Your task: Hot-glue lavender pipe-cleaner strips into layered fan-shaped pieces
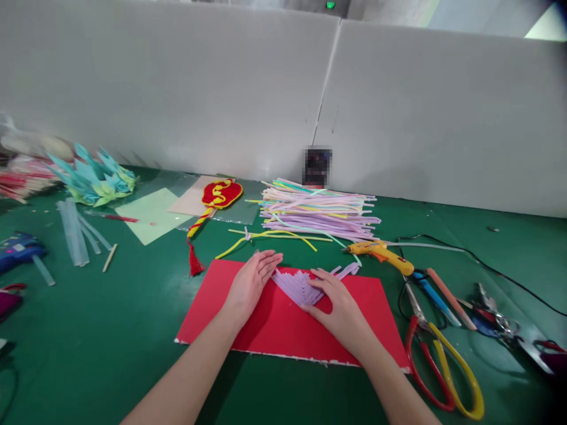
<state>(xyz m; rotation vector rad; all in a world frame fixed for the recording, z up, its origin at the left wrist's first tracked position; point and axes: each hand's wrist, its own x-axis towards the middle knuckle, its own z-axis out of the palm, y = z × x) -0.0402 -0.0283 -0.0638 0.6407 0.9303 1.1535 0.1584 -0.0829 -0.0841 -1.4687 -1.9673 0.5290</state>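
Note:
A light purple piece made of pipe cleaners laid in a V pattern rests on a red board. My left hand stands on its edge at the piece's left side, fingers stretched out and together, touching or nearly touching it. From the right, my right hand grips the piece between the thumb at its lower tip and the fingers on its upper side. Loose purple ends stick out behind the right hand. Just beyond the board lie bent yellow pipe cleaners.
Behind lies a pile of pastel pipe cleaners. To the right are a yellow glue gun with a cord and scissors. A red fan-shaped ornament, glue sticks and a blue glue gun are leftward. A grey partition stands behind.

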